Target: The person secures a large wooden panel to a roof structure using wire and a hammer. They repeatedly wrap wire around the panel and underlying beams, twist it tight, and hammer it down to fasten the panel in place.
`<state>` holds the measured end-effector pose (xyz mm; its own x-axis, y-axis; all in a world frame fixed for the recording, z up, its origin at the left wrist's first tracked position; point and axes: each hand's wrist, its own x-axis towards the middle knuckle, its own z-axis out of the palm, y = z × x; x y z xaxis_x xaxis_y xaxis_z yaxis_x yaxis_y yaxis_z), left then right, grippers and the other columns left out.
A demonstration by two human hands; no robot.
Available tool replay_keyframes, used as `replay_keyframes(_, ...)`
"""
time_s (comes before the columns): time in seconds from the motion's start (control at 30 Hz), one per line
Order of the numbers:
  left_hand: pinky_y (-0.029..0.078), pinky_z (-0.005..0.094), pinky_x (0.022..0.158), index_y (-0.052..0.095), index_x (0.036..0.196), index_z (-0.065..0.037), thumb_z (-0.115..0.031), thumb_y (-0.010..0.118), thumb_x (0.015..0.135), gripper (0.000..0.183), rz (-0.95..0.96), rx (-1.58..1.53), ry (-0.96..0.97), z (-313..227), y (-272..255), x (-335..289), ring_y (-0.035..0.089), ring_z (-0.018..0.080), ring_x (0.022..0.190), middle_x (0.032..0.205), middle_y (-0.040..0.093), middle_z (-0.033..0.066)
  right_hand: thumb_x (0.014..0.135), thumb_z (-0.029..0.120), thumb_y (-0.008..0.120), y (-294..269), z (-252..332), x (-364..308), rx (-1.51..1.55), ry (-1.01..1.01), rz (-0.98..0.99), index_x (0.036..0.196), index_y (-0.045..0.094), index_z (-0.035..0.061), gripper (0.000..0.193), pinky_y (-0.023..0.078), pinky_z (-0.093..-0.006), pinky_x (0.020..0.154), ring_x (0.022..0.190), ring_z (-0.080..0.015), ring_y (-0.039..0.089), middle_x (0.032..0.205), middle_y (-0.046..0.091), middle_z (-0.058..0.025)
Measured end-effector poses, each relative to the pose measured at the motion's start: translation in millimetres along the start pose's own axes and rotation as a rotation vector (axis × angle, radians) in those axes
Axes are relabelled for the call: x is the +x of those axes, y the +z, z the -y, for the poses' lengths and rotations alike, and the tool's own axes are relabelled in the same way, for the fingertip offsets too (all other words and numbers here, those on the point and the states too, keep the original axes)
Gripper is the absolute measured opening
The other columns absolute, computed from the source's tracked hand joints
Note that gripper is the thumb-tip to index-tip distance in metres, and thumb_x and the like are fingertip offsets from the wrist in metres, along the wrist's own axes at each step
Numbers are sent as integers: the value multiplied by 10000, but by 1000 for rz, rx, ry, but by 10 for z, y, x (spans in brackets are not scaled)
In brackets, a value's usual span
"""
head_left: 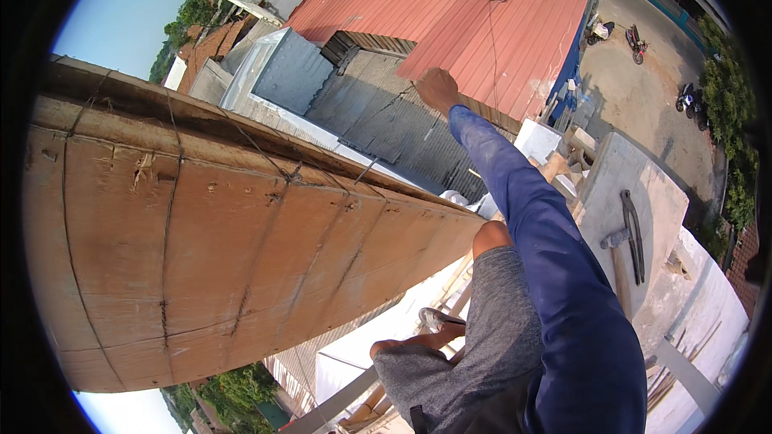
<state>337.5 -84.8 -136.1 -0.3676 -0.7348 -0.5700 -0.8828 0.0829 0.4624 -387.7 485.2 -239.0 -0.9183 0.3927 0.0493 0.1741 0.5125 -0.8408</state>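
Note:
My right arm, in a dusty blue sleeve, reaches up and forward from the lower right. At its end my right hand [438, 90] is closed in a fist beyond the top edge of a wooden formwork panel [201, 249]. Its fingers are turned away, so what they hold, if anything, is hidden. A thin dark line shows just left of the fist, perhaps wire. Several tie wires [167, 233] run over the panel's brown face, and a twisted wire knot [291, 174] sits near its upper edge. My left hand is out of the picture.
On a pale slab [595, 185] at the right lie long-handled pincers [633, 233] and a hammer [620, 269]. Bamboo poles [366, 410] are below my legs. Red metal roofing [474, 16], grey roofing [362, 104] and a street with parked motorbikes [635, 44] lie far below.

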Motion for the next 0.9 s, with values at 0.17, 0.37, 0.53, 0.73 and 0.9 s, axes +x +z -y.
replay_keyframes(0.17,330,251,389,683,1052,35,-115,596,951,201,-23,-166,162,523,-229,-170,431,55,459,609,508,-13,819,258,744,-304,-217,-482,213,69,118,791,731,-50,310,521,-414,666,708,-263,699,748,723,-176)
replay_keyframes(0.37,404,271,489,739,923,-6,-130,584,944,199,-128,-368,156,846,-183,-147,505,95,521,607,562,7,854,96,729,-409,-260,-1247,453,174,219,869,734,-4,102,254,-247,386,452,-44,347,583,442,67)
replay_keyframes(0.53,532,479,792,787,968,-143,-212,565,893,244,-577,250,200,779,-465,357,690,380,909,930,737,171,894,142,721,-456,111,-1313,366,276,162,870,703,22,124,256,-247,349,398,-74,339,572,442,41)
replay_keyframes(0.73,507,518,739,757,959,-113,-200,574,856,227,-656,299,210,938,-784,1237,671,415,829,873,699,223,890,177,724,-463,516,-1743,221,162,154,725,611,74,225,234,-299,351,369,-119,345,534,424,3)
replay_keyframes(0.9,493,539,738,697,885,-66,-183,532,871,203,-767,297,254,850,-1075,1870,667,423,817,876,696,229,902,209,701,-407,704,-2162,232,180,161,674,536,131,292,210,-336,348,359,-149,351,508,410,-6)
